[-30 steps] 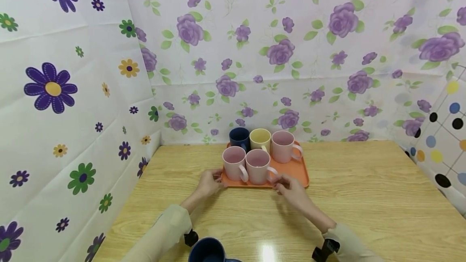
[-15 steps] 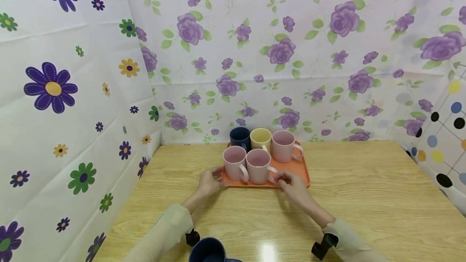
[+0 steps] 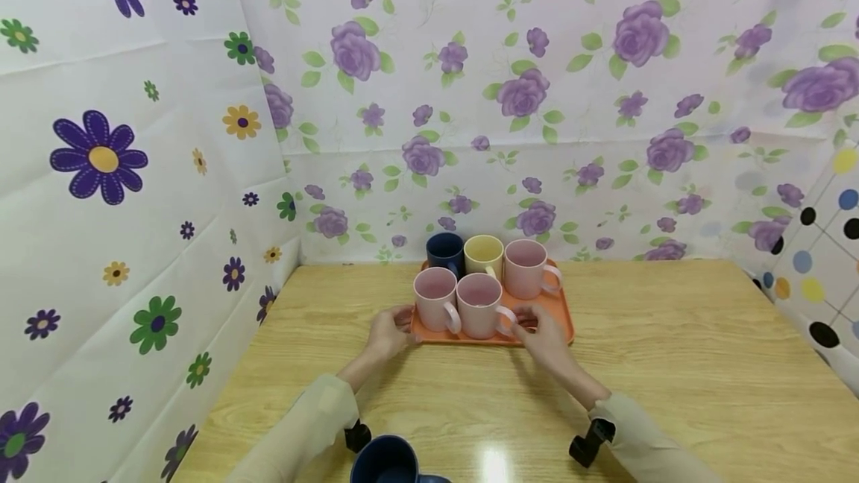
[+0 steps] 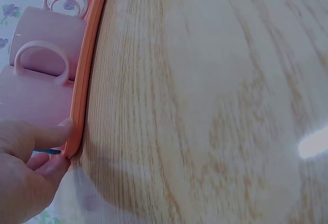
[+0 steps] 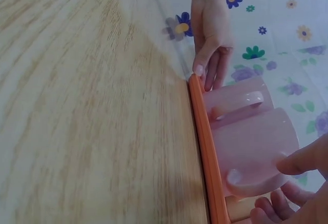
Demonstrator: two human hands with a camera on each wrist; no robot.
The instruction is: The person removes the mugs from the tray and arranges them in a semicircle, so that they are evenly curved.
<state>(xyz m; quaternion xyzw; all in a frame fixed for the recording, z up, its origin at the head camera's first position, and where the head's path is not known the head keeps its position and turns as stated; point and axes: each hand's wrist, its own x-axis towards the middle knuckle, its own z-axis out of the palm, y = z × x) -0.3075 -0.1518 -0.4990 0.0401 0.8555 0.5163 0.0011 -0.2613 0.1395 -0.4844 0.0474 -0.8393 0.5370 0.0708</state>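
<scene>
In the head view, an orange tray [image 3: 557, 311] bears two pink mugs [image 3: 435, 300] [image 3: 478, 308] in front. Behind them stand a dark blue mug [image 3: 444, 248], a yellow mug [image 3: 483, 252] and a third pink mug [image 3: 525, 270]. My left hand [image 3: 388, 335] pinches the tray's front left corner; in the left wrist view its thumb lies on the rim. My right hand [image 3: 542, 334] is at the handle of the front right pink mug. In the right wrist view, its thumb [image 5: 297, 162] is at that mug, apart from the loosely bent fingers [image 5: 271, 208].
Another dark blue mug [image 3: 385, 461] stands on the wooden table [image 3: 671, 364] near its front edge, between my forearms. Flowered cloth [image 3: 470, 95] hangs behind the table, and a second cloth [image 3: 134, 244] covers the left side.
My right hand has shifted slightly right and further in over the tray's front edge, its fingers spreading from the thumb. My left hand and the mugs have stayed in place.
</scene>
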